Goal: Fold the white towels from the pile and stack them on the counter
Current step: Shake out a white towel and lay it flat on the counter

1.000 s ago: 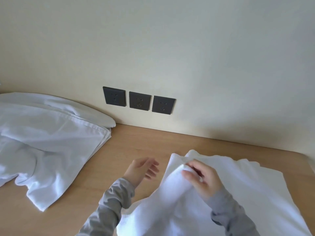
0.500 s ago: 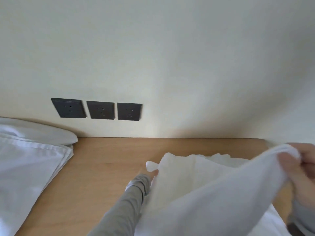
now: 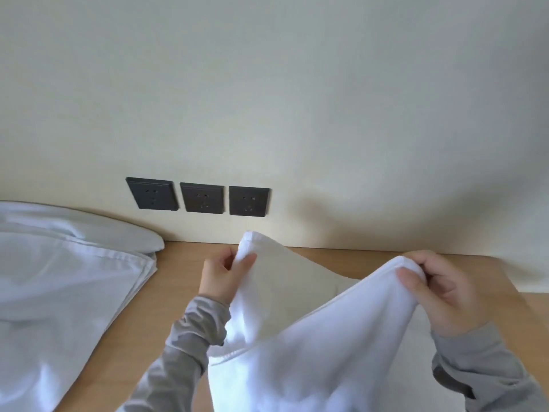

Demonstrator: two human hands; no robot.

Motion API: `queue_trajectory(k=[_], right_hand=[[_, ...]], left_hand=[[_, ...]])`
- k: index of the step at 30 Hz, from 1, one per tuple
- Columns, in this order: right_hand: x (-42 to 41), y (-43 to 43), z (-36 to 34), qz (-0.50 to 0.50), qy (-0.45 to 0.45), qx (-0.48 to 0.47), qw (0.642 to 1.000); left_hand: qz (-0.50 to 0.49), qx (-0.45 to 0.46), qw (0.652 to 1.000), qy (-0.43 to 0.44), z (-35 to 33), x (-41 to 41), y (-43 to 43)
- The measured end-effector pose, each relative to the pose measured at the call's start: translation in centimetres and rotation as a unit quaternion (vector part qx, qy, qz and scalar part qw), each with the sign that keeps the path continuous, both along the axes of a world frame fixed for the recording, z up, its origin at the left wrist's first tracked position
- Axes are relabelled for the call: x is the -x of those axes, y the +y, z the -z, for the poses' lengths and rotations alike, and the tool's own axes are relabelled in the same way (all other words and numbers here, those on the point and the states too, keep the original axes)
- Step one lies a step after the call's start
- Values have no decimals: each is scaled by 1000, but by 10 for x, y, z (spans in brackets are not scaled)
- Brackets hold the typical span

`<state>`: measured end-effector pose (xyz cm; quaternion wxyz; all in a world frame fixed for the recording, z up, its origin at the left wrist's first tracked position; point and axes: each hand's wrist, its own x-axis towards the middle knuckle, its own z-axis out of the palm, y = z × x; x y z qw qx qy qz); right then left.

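Where the pale wall (image 3: 326,99) meets it, the wooden tabletop (image 3: 178,298) runs across the lower view. Pile (image 3: 65,286) of white linen lies at left on the tabletop, rumpled, back edge against the wall, cut off by the frame. White towel (image 3: 312,358) is held up off the tabletop at centre-right, apart from the pile, sagging between two raised corners. Right hand (image 3: 445,295) is clamped on one corner, thumb over the hem, fingers curled behind. Left hand (image 3: 222,275) pinches the other corner between thumb and fingers. Grey sleeves (image 3: 190,346) on both arms. Three dark sockets (image 3: 202,199) sit low on the wall. Step, as judged: opening out one towel by its corners ahead of a first fold. Next move likely calls for drawing the top edge taut, then matching corners evenly; the slack middle could fold crooked. Hidden: towel's lower edge and remaining corners run out of frame. What lies under the towel, cannot tell. No folded stack in view. Number of pieces in the pile not readable.
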<state>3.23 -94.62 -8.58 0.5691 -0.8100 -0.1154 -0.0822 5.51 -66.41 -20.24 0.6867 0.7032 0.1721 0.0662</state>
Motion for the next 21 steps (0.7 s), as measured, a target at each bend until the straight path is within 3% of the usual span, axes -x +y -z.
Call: queue_trajectory(k=[3,7,10,14,21], right_hand=[[0,5,-12,-31,0,-18,999],[1,40,-3,-141,19,56,988],[5,62,10,-184,35,69,980],[9,68,17,-193,26,57,979],[12,59,29,-118,19,30,992]], left_hand=[[50,43,998,-21,-24,13,2],[87,61,994,-11,-38,29,-27],[110,75,990,-52,-43,44,-51],[132,99,982,-89,-48,57,-60],[183,93,971,-124,-54,77,-63]])
